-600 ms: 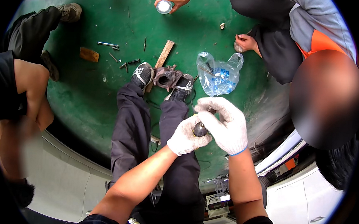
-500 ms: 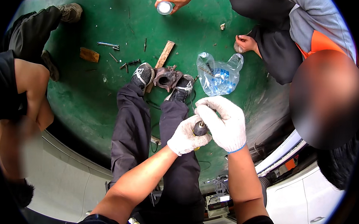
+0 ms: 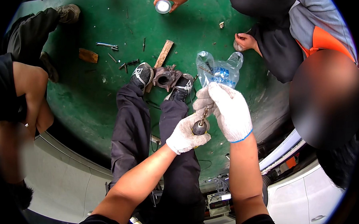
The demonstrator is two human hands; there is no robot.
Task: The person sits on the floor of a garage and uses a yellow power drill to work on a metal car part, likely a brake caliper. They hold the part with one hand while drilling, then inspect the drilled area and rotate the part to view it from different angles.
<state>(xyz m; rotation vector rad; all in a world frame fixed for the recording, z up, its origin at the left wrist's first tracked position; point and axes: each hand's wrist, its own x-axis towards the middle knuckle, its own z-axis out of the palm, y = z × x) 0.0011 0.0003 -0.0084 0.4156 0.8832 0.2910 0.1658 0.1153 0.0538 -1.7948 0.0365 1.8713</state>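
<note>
Both my hands wear white knit gloves. My left hand (image 3: 185, 135) is closed around a small dark rounded part (image 3: 199, 128). A threaded metal stud (image 3: 204, 113) sticks up from that part, and my right hand (image 3: 227, 109) grips the stud's upper end from above. The two hands touch each other over my black-trousered legs (image 3: 135, 122). Between my shoes lies a rusty grey metal casting (image 3: 165, 77) on the green floor (image 3: 84, 92).
A clear plastic bag (image 3: 219, 71) of small parts lies just beyond my hands. A wooden strip (image 3: 162, 57), a wrench (image 3: 107, 45) and loose bolts lie on the floor. Another person's hand holds a round tin (image 3: 163, 6); others crouch at left and right.
My hands have stayed together on the part. The right hand has shifted slightly up, baring more of the threaded stud between the gloves.
</note>
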